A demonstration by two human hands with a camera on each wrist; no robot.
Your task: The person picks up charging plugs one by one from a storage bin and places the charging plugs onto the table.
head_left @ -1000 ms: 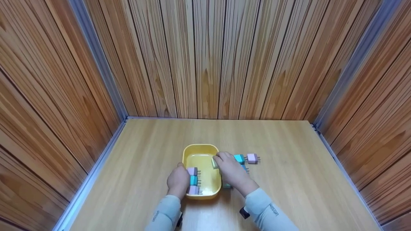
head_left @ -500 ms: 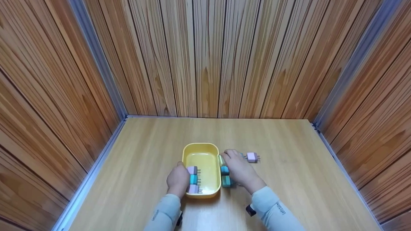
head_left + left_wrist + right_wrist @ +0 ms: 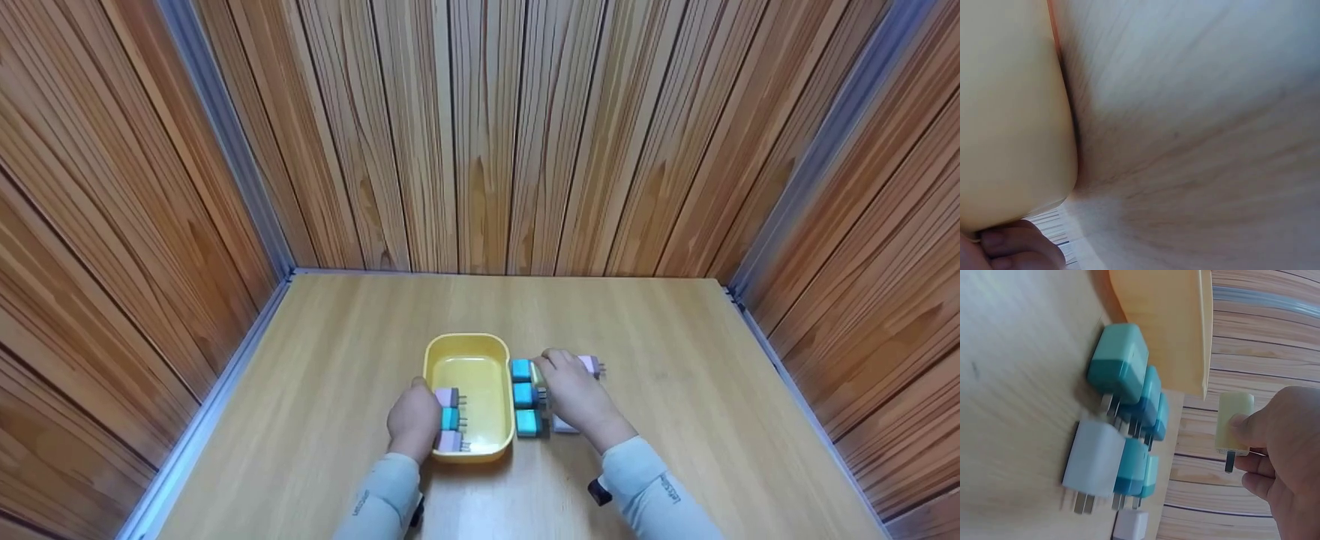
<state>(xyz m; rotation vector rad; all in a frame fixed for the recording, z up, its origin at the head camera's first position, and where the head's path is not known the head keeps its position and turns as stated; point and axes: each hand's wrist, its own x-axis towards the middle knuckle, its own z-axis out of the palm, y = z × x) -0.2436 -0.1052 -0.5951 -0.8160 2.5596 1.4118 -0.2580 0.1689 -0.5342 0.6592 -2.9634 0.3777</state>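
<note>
My left hand (image 3: 415,418) grips the left rim of a yellow plastic tray (image 3: 472,367); in the left wrist view its fingers (image 3: 1022,244) curl under the tray's edge. Inside, along the left wall, lie a lilac charger plug (image 3: 446,397), a teal one (image 3: 449,418) and another lilac one, prongs pointing right. My right hand (image 3: 581,394) pinches a pale yellow charger plug (image 3: 1234,413) between thumb and fingers, prongs toward the palm side. It hovers right of the tray, above several plugs standing on the table, partly hiding them.
Teal plugs (image 3: 528,423) line up close beside the tray's right wall. Behind them, the right wrist view shows a pale lilac plug (image 3: 1095,455), more teal plugs (image 3: 1130,467) and another lilac plug (image 3: 1130,525). Wood-panelled walls (image 3: 480,150) enclose the table (image 3: 337,360).
My right hand has moved right, from over the tray's right rim to above the table plugs, still holding the pale yellow plug. My left hand and the tray stay nearly still.
</note>
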